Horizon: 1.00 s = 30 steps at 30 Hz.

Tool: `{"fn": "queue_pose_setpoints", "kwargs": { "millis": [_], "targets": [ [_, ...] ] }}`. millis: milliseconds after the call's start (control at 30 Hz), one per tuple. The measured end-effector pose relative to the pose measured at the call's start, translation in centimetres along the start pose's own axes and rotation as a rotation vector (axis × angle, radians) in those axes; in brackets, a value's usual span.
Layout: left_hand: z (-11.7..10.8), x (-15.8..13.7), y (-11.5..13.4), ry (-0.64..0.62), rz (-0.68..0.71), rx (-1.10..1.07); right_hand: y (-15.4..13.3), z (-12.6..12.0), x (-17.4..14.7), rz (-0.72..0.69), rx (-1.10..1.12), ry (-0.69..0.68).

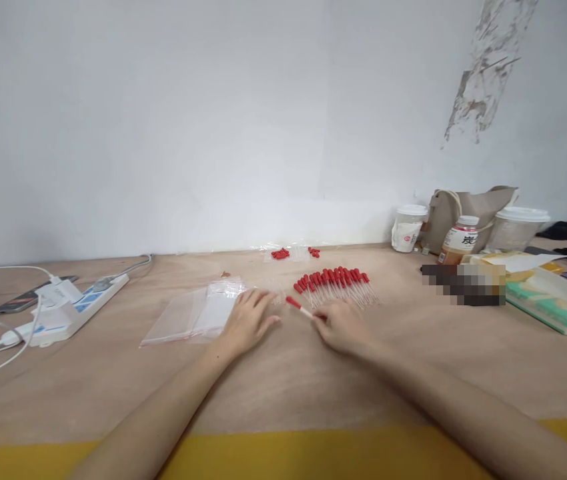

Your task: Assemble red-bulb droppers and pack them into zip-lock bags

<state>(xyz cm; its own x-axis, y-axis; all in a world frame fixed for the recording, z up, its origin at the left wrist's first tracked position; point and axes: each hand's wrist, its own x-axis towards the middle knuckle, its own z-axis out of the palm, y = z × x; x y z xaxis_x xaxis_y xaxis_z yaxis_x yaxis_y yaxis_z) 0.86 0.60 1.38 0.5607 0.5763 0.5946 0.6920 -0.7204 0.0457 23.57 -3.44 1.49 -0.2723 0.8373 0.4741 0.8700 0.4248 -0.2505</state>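
My right hand (341, 325) is closed in a pinch on a dropper with a red bulb (292, 302) and a pale stem; the bulb points up and to the left. My left hand (248, 320) lies low over the table, fingers outstretched and thumb apart. Its fingertips are by some thin clear pieces (277, 291) that are hard to make out. Under and beside that hand are clear plastic bags (176, 318). Just beyond my right hand, a row of red-bulbed droppers (333, 279) lies side by side, their clear stems toward me.
Small red bulbs (280, 254) lie on clear plastic near the wall. At left sit a power strip (83, 310) with white cables and a phone (21, 301). At right stand a paper cup (408, 230), a bottle (458, 241), a bag (481, 207) and a green-and-white box (553, 303).
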Motion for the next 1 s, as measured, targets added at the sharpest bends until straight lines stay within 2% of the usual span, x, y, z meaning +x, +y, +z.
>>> {"fn": "queue_pose_setpoints", "kwargs": {
  "millis": [133,233,367,567,733,833,1000],
  "targets": [
    [0.4,-0.7,-2.8,0.096,-0.223,0.024,2.1,0.5,3.2,0.385,0.059,0.037],
    [0.8,-1.1,-3.9,0.075,-0.276,-0.005,3.0,1.6,5.5,0.511,-0.021,0.064],
    [1.0,-1.2,-3.8,0.044,-0.272,-0.066,3.3,3.3,6.9,0.598,-0.079,0.026],
    [1.1,-1.2,-3.8,0.046,-0.291,-0.111,3.4,4.1,6.8,0.595,-0.117,0.034],
    [1.5,-0.9,-4.4,0.065,-0.337,-0.068,1.4,4.5,6.9,0.410,-0.124,0.087],
    [1.5,-0.8,-4.3,0.089,-0.330,-0.048,-0.5,5.3,7.3,0.337,-0.078,0.036],
    [0.9,-0.8,-3.8,0.198,-0.346,-0.085,-2.4,6.8,8.4,0.375,-0.089,-0.037]
  ]
}}
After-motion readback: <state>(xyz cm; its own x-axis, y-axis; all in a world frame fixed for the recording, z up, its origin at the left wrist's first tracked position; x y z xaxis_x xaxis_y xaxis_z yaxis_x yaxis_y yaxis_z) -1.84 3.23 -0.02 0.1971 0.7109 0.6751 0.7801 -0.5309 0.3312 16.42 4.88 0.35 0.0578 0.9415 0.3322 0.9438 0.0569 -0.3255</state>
